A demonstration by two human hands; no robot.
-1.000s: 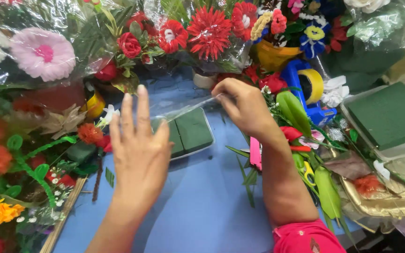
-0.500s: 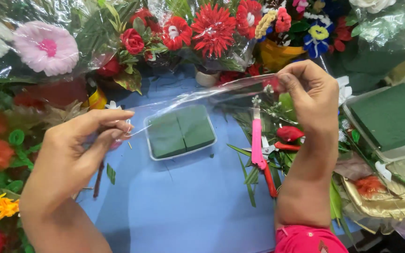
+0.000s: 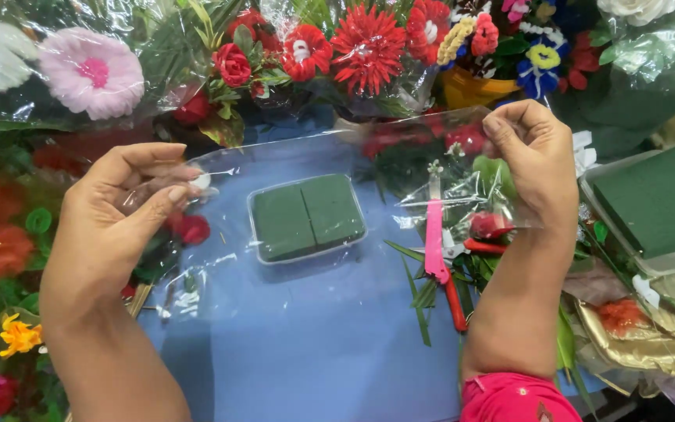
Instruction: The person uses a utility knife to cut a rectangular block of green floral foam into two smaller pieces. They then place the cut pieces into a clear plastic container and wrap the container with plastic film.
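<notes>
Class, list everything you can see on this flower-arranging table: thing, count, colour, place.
Clear plastic sheet: one, transparent, stretched between both hands above the table.
Floral foam tray: one, two dark green blocks, centre.
Table: one, blue.
Pink-handled tool: one, right of the tray.
Red-handled tool: one, beside it.
Pink gerbera: one, top left.
Red flowers: several, top.
Foam block: one, green, far right.
Left hand: pinching the sheet's left edge.
Right hand: pinching its right edge.

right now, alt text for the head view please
Two bare hands, left hand and right hand, stretch a clear plastic sheet above a tray of green floral foam on a blue table, ringed by artificial flowers.
</notes>
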